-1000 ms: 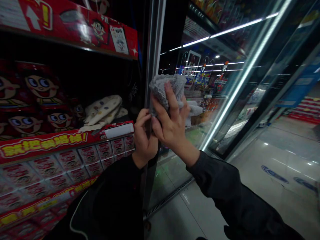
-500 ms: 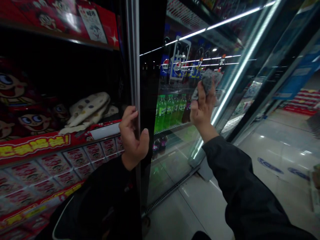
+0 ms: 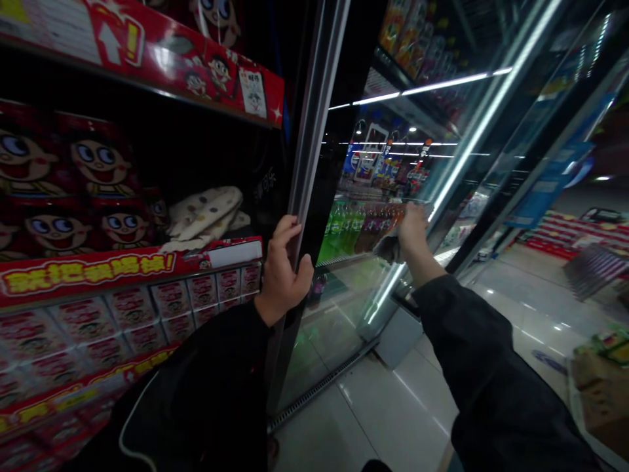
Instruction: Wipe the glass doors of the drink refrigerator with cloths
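My left hand is wrapped round the metal edge of an open glass cooler door, fingers on one side and thumb on the other. My right hand is stretched out against the door's glass at its far side, closed on a grey cloth that shows just below the hand. The hand is blurred by motion. Green and dark drink bottles show through the glass on a cooler shelf.
At the left stands a red shelf unit with cartoon-face packs and small boxed goods; a spotted cloth lies on it. More glass cooler doors run to the right. Cardboard boxes sit on the shiny tiled floor at lower right.
My right hand has swept the cloth across the glass from near the left hand to the far side, then downward. The left hand keeps its hold on the door edge.
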### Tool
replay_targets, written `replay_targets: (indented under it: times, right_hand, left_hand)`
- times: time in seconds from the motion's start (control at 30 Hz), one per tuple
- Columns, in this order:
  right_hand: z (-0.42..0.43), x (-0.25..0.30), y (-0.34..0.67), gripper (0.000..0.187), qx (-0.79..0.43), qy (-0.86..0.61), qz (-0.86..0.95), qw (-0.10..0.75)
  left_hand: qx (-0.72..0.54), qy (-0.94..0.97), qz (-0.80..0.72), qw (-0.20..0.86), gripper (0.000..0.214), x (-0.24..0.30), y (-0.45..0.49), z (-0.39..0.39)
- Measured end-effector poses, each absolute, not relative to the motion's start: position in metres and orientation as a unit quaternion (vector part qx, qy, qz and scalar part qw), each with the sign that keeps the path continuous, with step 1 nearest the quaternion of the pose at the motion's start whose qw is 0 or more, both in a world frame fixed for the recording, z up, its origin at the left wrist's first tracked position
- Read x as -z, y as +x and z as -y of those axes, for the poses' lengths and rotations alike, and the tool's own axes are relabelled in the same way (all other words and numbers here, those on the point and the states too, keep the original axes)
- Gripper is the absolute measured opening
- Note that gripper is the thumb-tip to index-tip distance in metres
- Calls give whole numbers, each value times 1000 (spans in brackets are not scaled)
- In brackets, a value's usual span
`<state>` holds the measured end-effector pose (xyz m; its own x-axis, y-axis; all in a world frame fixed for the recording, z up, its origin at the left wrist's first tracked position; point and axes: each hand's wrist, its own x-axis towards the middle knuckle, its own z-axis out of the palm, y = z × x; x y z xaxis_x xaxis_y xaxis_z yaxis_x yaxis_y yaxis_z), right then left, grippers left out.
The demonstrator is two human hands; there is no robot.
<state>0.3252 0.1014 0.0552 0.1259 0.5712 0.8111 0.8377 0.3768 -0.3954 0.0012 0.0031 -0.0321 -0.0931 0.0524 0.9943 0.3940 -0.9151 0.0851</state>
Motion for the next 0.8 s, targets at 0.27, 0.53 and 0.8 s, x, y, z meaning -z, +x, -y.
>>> replay_targets:
  times: [0.27,0.53,0.8]
  right_hand:
    - [-24,-51,176,80,162,-504,625,573]
    - [29,-8,126,63,305,-300,755,496]
    - [-29,-4,187,56,428,-198,745,471]
  left_hand:
    - [718,-664,169,121,50,30,1,0]
    - [724,-659,147,143,54,35,-6,-7]
    - [708,-674,150,152,57,31,-10,-14]
